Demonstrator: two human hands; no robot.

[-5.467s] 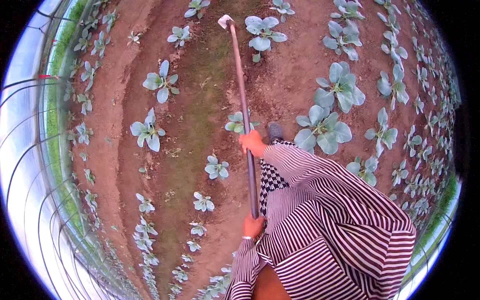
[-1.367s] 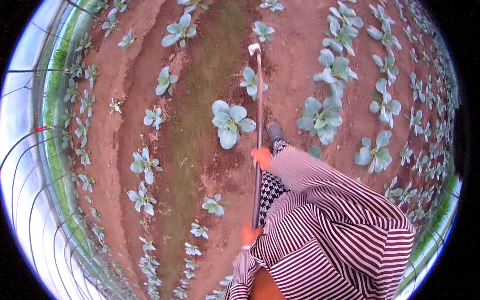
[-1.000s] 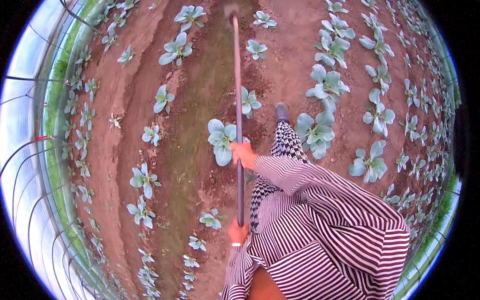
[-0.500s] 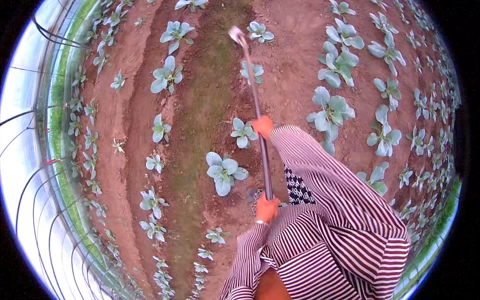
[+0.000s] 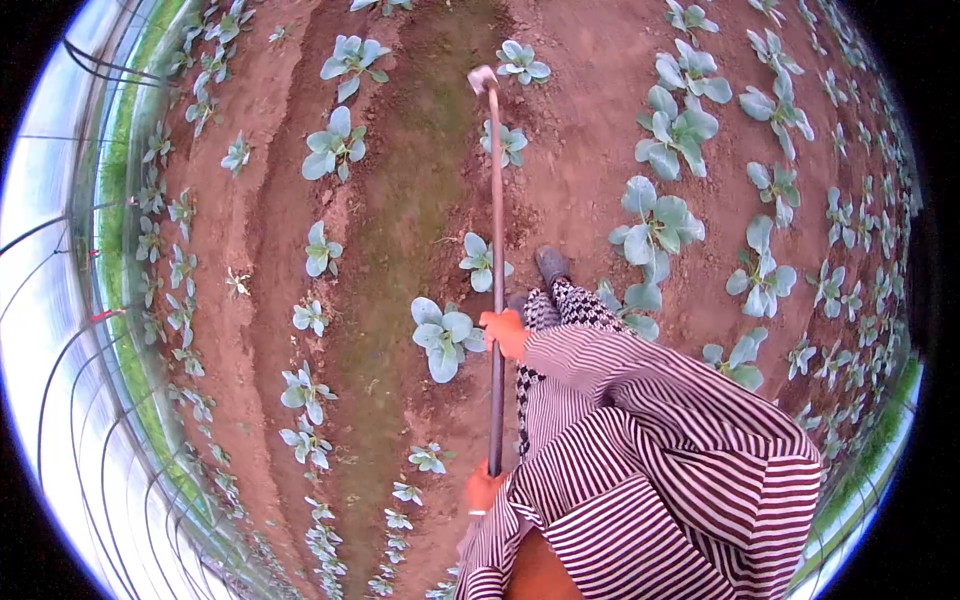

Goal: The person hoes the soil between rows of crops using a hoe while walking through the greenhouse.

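Note:
My right hand [image 5: 507, 333] is wrapped round the middle of a long-handled hoe [image 5: 498, 225]. Closer to my body, my left hand [image 5: 484, 489] grips the handle's dark lower end. The handle runs almost straight up the view to a pale blade [image 5: 482, 78], which lies over the soil beside a small leafy plant [image 5: 522, 62]. Part of another plant [image 5: 479, 262] is hidden behind the handle. Left of my right hand grows a larger blue-green plant [image 5: 446, 338], apart from the hoe.
Rows of leafy plants [image 5: 678, 130] stand in brown soil on both sides. A greenish furrow [image 5: 400, 215] runs left of the hoe. My shoe [image 5: 551, 264] is on the soil right of the handle. Curved hoops and plastic sheeting [image 5: 40, 290] line the left edge.
Both hands have drawn back toward my body and leftward with the hoe since half a second ago. The handle has swung more upright, and its blade is slightly lower and farther right. My shoe has come into view.

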